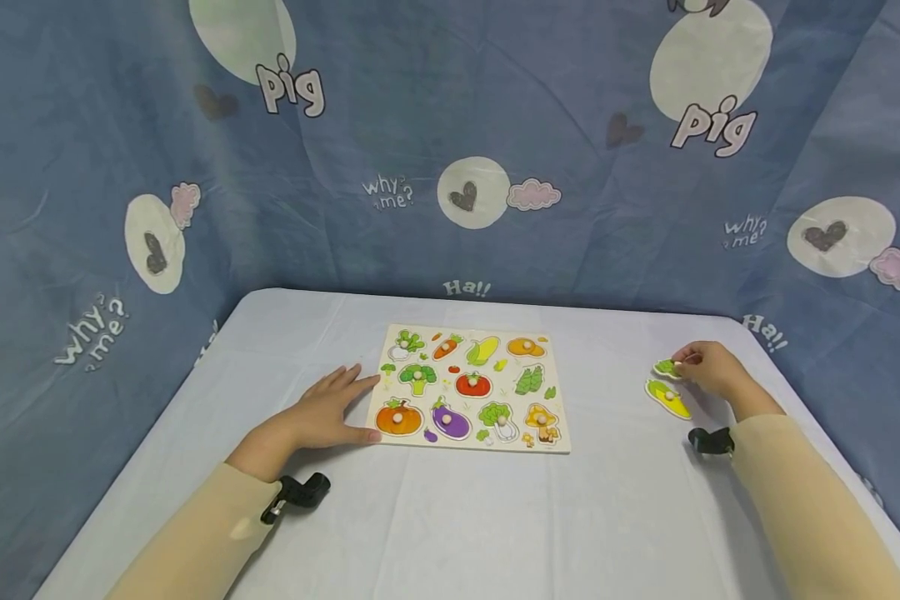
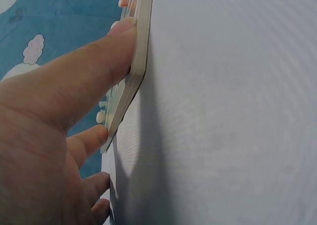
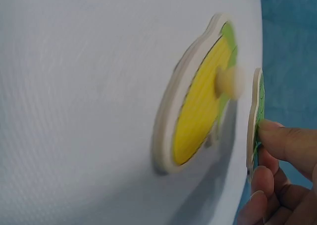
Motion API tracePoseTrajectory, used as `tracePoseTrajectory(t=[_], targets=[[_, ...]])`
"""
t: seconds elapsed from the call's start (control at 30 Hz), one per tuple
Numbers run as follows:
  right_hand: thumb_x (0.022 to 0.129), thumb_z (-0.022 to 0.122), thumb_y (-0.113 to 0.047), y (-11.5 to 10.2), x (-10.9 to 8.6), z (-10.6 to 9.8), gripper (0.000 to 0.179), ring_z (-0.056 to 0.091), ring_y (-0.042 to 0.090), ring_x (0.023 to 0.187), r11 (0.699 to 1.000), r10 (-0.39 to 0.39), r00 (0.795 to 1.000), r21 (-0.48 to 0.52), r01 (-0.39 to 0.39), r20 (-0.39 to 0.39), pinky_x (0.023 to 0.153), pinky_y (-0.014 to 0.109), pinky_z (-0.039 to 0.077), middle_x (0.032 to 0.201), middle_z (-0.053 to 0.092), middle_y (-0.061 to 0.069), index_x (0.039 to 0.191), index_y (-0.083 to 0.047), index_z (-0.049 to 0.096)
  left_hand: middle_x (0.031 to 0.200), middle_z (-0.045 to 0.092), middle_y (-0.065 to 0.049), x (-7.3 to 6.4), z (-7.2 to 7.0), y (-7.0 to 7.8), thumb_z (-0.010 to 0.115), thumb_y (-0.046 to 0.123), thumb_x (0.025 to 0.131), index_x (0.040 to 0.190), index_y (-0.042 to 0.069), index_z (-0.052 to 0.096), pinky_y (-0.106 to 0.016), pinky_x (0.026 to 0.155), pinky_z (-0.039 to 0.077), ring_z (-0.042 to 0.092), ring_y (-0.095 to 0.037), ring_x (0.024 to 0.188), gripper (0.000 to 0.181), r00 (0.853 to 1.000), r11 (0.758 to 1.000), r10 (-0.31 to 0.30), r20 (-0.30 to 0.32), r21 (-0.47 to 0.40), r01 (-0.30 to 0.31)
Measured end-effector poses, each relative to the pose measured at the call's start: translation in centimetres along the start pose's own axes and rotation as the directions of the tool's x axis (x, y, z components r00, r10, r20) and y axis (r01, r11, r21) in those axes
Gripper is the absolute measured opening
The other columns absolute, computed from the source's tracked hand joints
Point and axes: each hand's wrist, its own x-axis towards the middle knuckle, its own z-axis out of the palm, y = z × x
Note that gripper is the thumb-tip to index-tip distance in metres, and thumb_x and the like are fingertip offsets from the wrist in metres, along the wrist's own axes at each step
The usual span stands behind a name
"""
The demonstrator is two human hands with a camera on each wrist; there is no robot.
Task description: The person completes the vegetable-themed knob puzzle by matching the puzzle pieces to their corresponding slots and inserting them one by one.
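A wooden vegetable puzzle board (image 1: 435, 437) lies flat on the table, most of its pictures filled by knobbed pieces. My left hand (image 1: 330, 410) is spread at the board's left edge, thumb on the front left corner and index fingertip by the side; in the left wrist view the thumb (image 2: 94, 69) presses the board's rim. Over on the right, my right hand (image 1: 708, 372) pinches a green pea-pod puzzle piece (image 1: 665, 368) between thumb and fingers. Just in front of it lies a yellow corn puzzle piece (image 1: 666, 398), its round knob (image 3: 229, 83) facing up.
The corn recess (image 1: 482, 352) and the pea recess (image 1: 529, 380) on the board show printed pictures without knobs. A white cloth (image 1: 495, 525) covers the table. Behind and beside it hangs a blue printed curtain (image 1: 390, 250). Each wrist carries a black camera (image 1: 711, 441).
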Motion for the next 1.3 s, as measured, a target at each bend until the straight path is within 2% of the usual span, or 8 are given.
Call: tracePoseTrajectory(t=[0.17, 0.27, 0.43, 0.63, 0.77, 0.97, 1.3], targets=[[0.099, 0.062, -0.020, -1.2, -0.4, -0.1, 0.028, 0.051, 0.035, 0.099, 1.000, -0.001, 1.000, 0.014, 0.000, 0.012, 0.080, 0.041, 0.048, 0.112, 0.058, 0.022, 0.117, 0.002, 0.059, 0.163, 0.018, -0.025, 0.0, 0.0, 0.0, 0.072, 0.069, 0.076, 0.156, 0.014, 0.036, -0.072, 0.113, 0.012, 0.010, -0.049, 0.149, 0.104, 1.000, 1.000, 0.002, -0.005, 0.002, -0.002], [0.099, 0.062, -0.019, -2.0, -0.7, 0.0, 0.028, 0.052, 0.033, 0.098, 1.000, -0.022, 1.000, 0.016, 0.022, 0.016, 0.078, 0.037, 0.048, 0.109, 0.059, 0.020, 0.117, 0.002, 0.060, 0.162, 0.019, -0.026, 0.0, -0.1, 0.1, 0.073, 0.068, 0.076, 0.156, 0.014, 0.036, -0.072, 0.113, 0.013, 0.011, -0.049, 0.149, 0.103, 1.000, 1.000, 0.005, -0.008, 0.002, -0.005], [0.099, 0.063, -0.016, -3.8, -1.3, 0.4, 0.024, 0.054, 0.028, 0.091, 0.993, -0.117, 0.993, -0.006, 0.117, 0.002, 0.074, 0.035, 0.047, 0.101, 0.060, 0.015, 0.113, 0.003, 0.062, 0.163, 0.019, -0.025, 0.0, -0.2, 0.2, 0.073, 0.067, 0.077, 0.156, 0.014, 0.036, -0.072, 0.113, 0.013, 0.011, -0.049, 0.149, 0.102, 1.000, 1.000, 0.002, -0.007, 0.004, -0.002], [0.098, 0.065, -0.014, -6.0, -1.8, 1.0, 0.018, 0.054, 0.024, 0.086, 0.972, -0.236, 0.972, -0.014, 0.236, 0.002, 0.072, 0.034, 0.046, 0.097, 0.062, 0.012, 0.109, 0.001, 0.065, 0.163, 0.019, -0.025, 0.1, -0.1, 0.1, 0.073, 0.067, 0.077, 0.156, 0.014, 0.036, -0.072, 0.113, 0.013, 0.011, -0.049, 0.149, 0.103, 1.000, 1.000, 0.005, -0.008, 0.001, -0.005], [0.097, 0.066, -0.013, -7.4, -2.1, 1.6, 0.016, 0.054, 0.024, 0.085, 0.958, -0.286, 0.958, -0.006, 0.286, 0.016, 0.072, 0.034, 0.046, 0.096, 0.063, 0.010, 0.107, -0.001, 0.067, 0.163, 0.018, -0.025, 0.1, -0.1, 0.1, 0.073, 0.067, 0.077, 0.156, 0.014, 0.036, -0.072, 0.113, 0.013, 0.010, -0.049, 0.149, 0.103, 1.000, 1.000, 0.006, -0.008, 0.003, -0.006], [0.096, 0.067, -0.012, -9.4, -2.1, 2.5, 0.012, 0.053, 0.023, 0.085, 0.950, -0.312, 0.949, -0.009, 0.313, 0.034, 0.073, 0.034, 0.046, 0.095, 0.063, 0.007, 0.105, -0.005, 0.069, 0.163, 0.019, -0.025, 0.1, -0.1, 0.1, 0.074, 0.067, 0.077, 0.156, 0.014, 0.036, -0.072, 0.113, 0.013, 0.011, -0.049, 0.149, 0.102, 1.000, 1.000, 0.005, -0.011, 0.006, -0.005], [0.095, 0.068, -0.010, -11.8, -2.1, 4.4, 0.009, 0.052, 0.021, 0.079, 0.933, -0.360, 0.931, -0.002, 0.361, 0.063, 0.068, 0.034, 0.046, 0.094, 0.064, 0.007, 0.103, -0.006, 0.070, 0.163, 0.018, -0.024, 0.0, 0.0, 0.1, 0.073, 0.068, 0.076, 0.156, 0.015, 0.036, -0.072, 0.113, 0.012, 0.010, -0.048, 0.149, 0.103, 1.000, 1.000, -0.006, -0.003, 0.001, 0.006]])
